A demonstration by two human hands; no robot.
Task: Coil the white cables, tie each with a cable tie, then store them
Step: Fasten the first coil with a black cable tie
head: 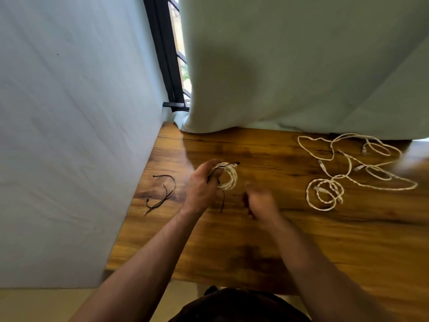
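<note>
Within the curled fingers [207, 167] of the left hand [200, 187], in the head view, sat a small coiled white cable [229, 177]. It was gripped at its left edge and seemed lifted just off the wooden table [255, 252]. A black cable tie [229, 164] crossed the top of the coil just beyond those fingertips, and a thin dark tail hung down beneath the hand. The right hand [261, 202] hovered just right of the coil, apart from it. Motion blur hid its fingers, so I could not tell whether they pinched anything. Well left of the left fingers lay spare cable ties [162, 191] in a loose tangle. Well right of the right hand sprawled the loose white cables [348, 163], not yet coiled, reaching back to the hem of a pale curtain [301, 77].

By my judgement the cable was light and limp with a little spring, so its loops would likely slacken if the grip eased. The best hold looked to be across all the turns at once, beside the tie. That would leave the tie's thin, slick tail free for a fingertip pinch near its head.
</note>
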